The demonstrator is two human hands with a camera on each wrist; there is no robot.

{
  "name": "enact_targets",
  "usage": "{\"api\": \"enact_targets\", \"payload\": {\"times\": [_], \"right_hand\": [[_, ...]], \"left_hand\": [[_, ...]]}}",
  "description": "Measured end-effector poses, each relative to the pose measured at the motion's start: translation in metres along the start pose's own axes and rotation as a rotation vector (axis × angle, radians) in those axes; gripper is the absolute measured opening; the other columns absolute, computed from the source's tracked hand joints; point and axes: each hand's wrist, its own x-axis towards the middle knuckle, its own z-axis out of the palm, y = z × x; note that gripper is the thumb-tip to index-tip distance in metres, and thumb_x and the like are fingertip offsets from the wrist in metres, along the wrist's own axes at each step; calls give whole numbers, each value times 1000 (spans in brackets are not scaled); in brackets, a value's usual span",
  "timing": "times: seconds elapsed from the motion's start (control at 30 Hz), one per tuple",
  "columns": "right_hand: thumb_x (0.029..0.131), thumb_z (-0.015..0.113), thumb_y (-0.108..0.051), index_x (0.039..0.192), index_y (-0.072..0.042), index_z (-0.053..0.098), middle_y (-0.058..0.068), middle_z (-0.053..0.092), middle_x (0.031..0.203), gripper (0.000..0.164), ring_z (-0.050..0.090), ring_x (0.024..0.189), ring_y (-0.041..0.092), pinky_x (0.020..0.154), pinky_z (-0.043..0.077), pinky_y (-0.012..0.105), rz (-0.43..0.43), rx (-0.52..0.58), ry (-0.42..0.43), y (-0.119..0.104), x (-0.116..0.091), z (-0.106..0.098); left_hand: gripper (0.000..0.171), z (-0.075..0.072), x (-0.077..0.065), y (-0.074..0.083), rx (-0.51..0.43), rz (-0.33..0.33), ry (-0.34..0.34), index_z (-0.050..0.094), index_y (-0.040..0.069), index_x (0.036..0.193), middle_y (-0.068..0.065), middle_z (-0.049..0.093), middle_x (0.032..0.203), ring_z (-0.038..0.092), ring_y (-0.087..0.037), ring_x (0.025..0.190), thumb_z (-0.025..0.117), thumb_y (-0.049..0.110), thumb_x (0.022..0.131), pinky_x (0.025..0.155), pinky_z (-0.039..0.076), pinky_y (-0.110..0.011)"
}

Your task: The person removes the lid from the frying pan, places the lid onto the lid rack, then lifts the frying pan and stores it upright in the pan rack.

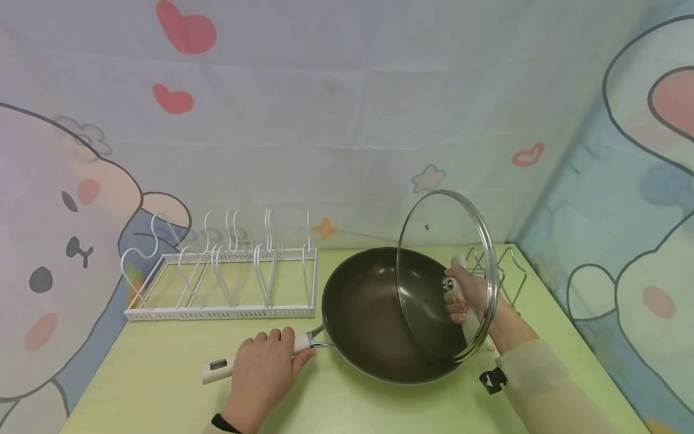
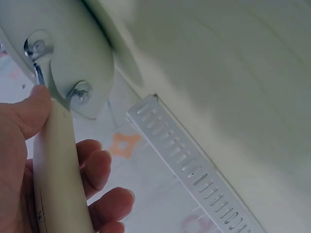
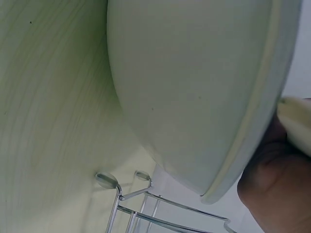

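Observation:
A deep frying pan (image 1: 360, 313) with a dark inside and a pale outer wall stands on the table. Its cream handle (image 2: 60, 170) points left, and my left hand (image 1: 264, 364) grips it; the left wrist view shows the fingers curled about it. Over the pan's right side, a clear glass lid (image 1: 490, 265) with a metal rim is held tilted steeply, almost on edge. My right hand (image 1: 474, 292) holds the lid by its cream handle (image 1: 470, 325), partly seen through the glass. In the right wrist view, the pan's outer wall (image 3: 180, 92) fills the middle.
A white rack (image 1: 217, 312) with several upright wire dividers sits at the back left. Behind the right hand is a small metal wire rack (image 1: 515, 274), partly hidden. Patterned cloth (image 1: 347, 120) hangs behind the pale green table (image 1: 347, 410).

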Motion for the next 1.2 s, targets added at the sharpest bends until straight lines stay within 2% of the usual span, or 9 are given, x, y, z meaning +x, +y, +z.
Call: {"api": "enact_targets", "payload": {"times": [0.07,0.33,0.5,0.7,0.93,1.0,1.17,1.2], "right_hand": [[111,28,-37,81,-15,34,-10,37,56,37,33,42,3,42,34,20,-13,26,-12,1,-1,0],[109,20,-33,62,-20,37,-13,39,51,52,35,41,0,42,38,17,-19,113,-194,1,-8,0],[107,17,-33,61,-19,41,-13,40,50,54,39,41,-1,44,40,16,13,177,-271,3,-8,0],[109,16,-33,63,-20,41,-13,46,51,55,40,42,-1,44,41,16,21,239,-312,8,-7,-2],[109,22,-34,65,-20,41,-13,50,52,50,41,42,-1,44,41,16,37,285,-307,13,-7,1],[109,30,-33,67,-20,42,-13,52,53,46,41,43,-1,44,42,16,29,318,-344,15,-6,0],[109,27,-33,68,-19,42,-13,55,55,46,39,45,-1,45,42,16,28,365,-403,22,-5,0],[110,23,-33,67,-19,41,-13,54,54,48,39,45,-1,45,42,15,29,362,-400,23,-4,0]], "left_hand": [[62,-1,1,0,-7,-12,-18,47,11,74,0,39,58,41,-21,49,79,63,87,47,29,-30],[61,-3,3,1,-25,-51,-23,49,12,73,0,43,59,44,-20,49,80,64,85,47,30,-30],[62,-3,2,2,-26,-55,-14,48,13,72,1,40,58,41,-19,48,81,64,85,47,28,-29],[61,-3,3,2,-40,-58,-27,48,12,73,1,40,58,40,-19,48,80,63,85,47,29,-29],[61,-4,4,3,-44,-72,-74,49,12,73,1,41,59,41,-20,49,79,63,86,47,30,-30],[61,-4,4,3,-42,-70,-74,49,12,73,1,41,58,41,-20,49,79,63,86,47,30,-30],[60,-4,4,3,-36,-67,-68,50,12,74,0,42,58,43,-21,50,79,63,86,48,31,-31],[60,-5,4,3,-36,-66,-66,51,12,74,0,42,59,44,-21,50,79,63,86,48,31,-31]]}}
